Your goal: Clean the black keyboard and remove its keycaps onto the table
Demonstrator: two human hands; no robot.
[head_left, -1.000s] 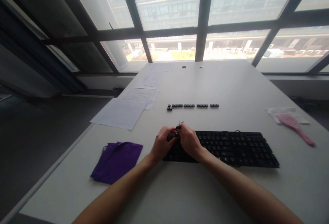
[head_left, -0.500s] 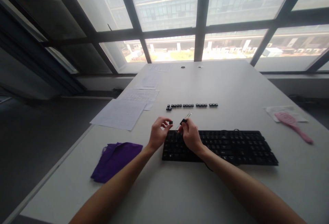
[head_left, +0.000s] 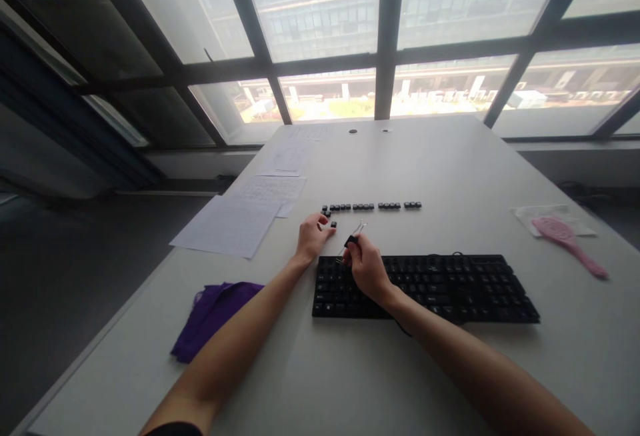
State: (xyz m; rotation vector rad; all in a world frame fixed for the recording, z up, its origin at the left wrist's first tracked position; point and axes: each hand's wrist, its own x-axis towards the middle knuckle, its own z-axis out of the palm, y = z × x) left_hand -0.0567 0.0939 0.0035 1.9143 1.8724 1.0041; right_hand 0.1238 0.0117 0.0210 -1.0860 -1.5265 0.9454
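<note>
A small black keycap (head_left: 333, 225) sits at the thumb and forefinger tips of my left hand (head_left: 313, 236), which is closed in a pinch just in front of the row's left end. My right hand (head_left: 369, 266) grips a keycap puller (head_left: 351, 241) with a black body and thin wire prongs at both ends. Its lower wires hang over the upper left keys of the black keyboard (head_left: 435, 289). Beyond the hands, several loose keycaps (head_left: 363, 207) lie in a line of small groups, with another keycap (head_left: 327, 214) in front of the leftmost one.
Sheets of paper (head_left: 230, 223) lie along the left side of the white table (head_left: 400, 369). A folded purple cloth (head_left: 213, 316) is partly behind my left forearm. At the right, a pink hairbrush (head_left: 565, 236) rests partly on a clear plastic bag (head_left: 583, 221). Large windows stand beyond the table.
My left hand has moved away from the keyboard's top left corner, carrying the keycap toward the left end of the row. My right hand stays over the keyboard with the puller.
</note>
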